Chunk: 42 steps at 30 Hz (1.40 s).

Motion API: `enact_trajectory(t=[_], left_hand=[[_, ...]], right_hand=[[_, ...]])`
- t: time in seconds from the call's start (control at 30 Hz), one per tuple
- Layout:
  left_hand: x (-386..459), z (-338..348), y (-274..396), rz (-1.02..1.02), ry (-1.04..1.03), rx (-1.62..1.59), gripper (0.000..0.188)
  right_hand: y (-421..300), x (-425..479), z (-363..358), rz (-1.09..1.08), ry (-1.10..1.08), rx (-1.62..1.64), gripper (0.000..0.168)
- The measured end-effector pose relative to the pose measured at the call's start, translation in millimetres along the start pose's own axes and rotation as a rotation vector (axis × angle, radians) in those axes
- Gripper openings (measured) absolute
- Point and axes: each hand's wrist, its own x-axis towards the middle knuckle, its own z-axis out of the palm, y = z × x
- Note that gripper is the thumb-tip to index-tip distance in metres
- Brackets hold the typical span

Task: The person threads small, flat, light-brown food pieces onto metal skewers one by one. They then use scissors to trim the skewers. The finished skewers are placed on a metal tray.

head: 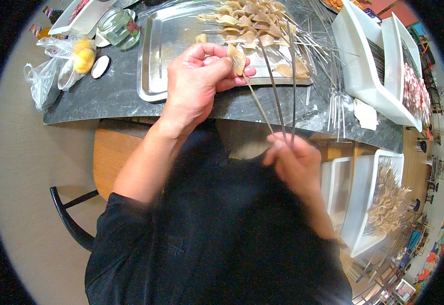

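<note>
Between the thumb and fingers of my left hand (pixel 203 74) is a thin, tan food slice (pixel 237 60). My right hand (pixel 294 158) grips several thin skewers (pixel 273 85) near their lower ends. The tip of one skewer meets the lower edge of the slice; whether it pierces it I cannot tell. The other skewers in that hand point up and away, bare as far as I can see. Beyond my hands, a metal tray (pixel 153 49) carries a heap of skewered tan slices (pixel 250 23). A few loose slices (pixel 294 69) lie at its right.
Loose skewers (pixel 332 76) spread over the dark marbled table (pixel 123 91). White bins (pixel 363 68) stand at right, one with pink-and-white skewers (pixel 416 89). A lower bin (pixel 359 213) holds more skewered slices. A glass jar (pixel 119 28) and plastic bags (pixel 44 82) sit at left, above a chair (pixel 113 160).
</note>
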Motion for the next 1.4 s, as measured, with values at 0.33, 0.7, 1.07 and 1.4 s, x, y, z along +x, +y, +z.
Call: enact_trajectory(t=[0.33, 0.7, 1.07, 1.4], left_hand=[[-4, 1, 1, -0.039, -0.026, -0.170, 0.025], [-4, -3, -5, 0.066, 0.003, -0.030, 0.016], [-5, 4, -17, 0.298, 0.012, 0.308, 0.010], [-11, 27, -24, 0.107, -0.079, 0.177, 0.017]], right_hand=[[4, 1, 1, -0.062, 0.027, -0.040, 0.027], [4, 2, -1, -0.118, 0.033, -0.138, 0.028], [-8, 2, -1, -0.085, 0.053, -0.250, 0.027], [-12, 14, 4, -0.162, 0.191, -0.287, 0.023]])
